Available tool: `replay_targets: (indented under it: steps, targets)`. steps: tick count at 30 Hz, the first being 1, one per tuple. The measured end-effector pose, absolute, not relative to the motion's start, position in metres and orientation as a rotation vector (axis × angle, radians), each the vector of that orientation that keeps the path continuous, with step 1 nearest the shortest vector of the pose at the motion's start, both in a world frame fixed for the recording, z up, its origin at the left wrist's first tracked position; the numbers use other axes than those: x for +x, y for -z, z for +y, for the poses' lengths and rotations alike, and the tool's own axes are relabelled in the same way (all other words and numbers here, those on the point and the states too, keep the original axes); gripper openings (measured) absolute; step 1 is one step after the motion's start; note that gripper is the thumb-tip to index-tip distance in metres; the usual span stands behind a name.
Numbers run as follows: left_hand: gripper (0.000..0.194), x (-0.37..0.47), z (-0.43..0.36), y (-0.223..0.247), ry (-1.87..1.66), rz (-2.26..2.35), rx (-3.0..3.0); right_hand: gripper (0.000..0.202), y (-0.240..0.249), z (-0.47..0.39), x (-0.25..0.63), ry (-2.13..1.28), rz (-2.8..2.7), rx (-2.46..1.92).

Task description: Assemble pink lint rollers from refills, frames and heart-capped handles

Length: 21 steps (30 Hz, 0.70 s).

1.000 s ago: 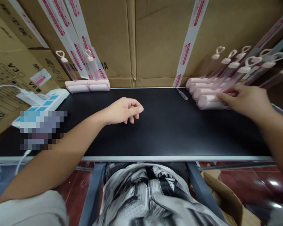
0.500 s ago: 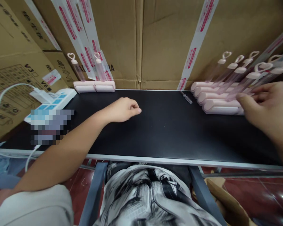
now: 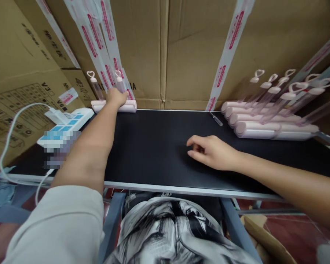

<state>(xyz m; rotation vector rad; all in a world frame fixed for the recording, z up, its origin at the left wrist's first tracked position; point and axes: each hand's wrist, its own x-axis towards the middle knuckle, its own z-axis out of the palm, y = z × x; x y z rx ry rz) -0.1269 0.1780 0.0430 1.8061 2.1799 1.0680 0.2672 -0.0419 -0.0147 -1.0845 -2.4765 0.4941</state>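
At the back left of the black table, my left hand (image 3: 117, 98) is closed round the clear tube of the right one of two pink items (image 3: 129, 106). A pale heart-shaped loop (image 3: 118, 74) tops that tube. The other item's tube (image 3: 95, 87) stands just to the left. Over the middle of the table is my right hand (image 3: 209, 151), fingers curled but apart, holding nothing. Several pink cylinders (image 3: 254, 129) with clear tubes and heart loops lie in rows at the right.
A small clear-handled screwdriver (image 3: 216, 119) lies near the back edge. At the left are a white power strip (image 3: 84, 118) with a cable and a blurred-out object. Taped cardboard boxes (image 3: 189, 55) wall the back and left.
My left hand has moved back and left onto the tube of a pink item. My right hand has left the right-hand rows and come to the middle. The view has shifted slightly.
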Motion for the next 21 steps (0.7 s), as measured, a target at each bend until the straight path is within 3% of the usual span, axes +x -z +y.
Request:
replay_targets:
  steps: [7, 13, 21]
  targets:
    - [0.033, -0.089, 0.172, -0.028, -1.058, 2.282, 1.854, 0.024, 0.028, -0.014, 0.255, -0.672, -2.310, -1.063]
    - [0.025, -0.015, 0.079, -0.024, -1.290, 1.632, 1.759, 0.082, 0.039, 0.029, 0.233, -1.080, -1.696, -1.168]
    - [0.038, -0.002, 0.027, -0.016, -1.278, 1.238, 1.276, 0.069, 0.029, 0.025, 0.204, -1.101, -1.552, -0.789]
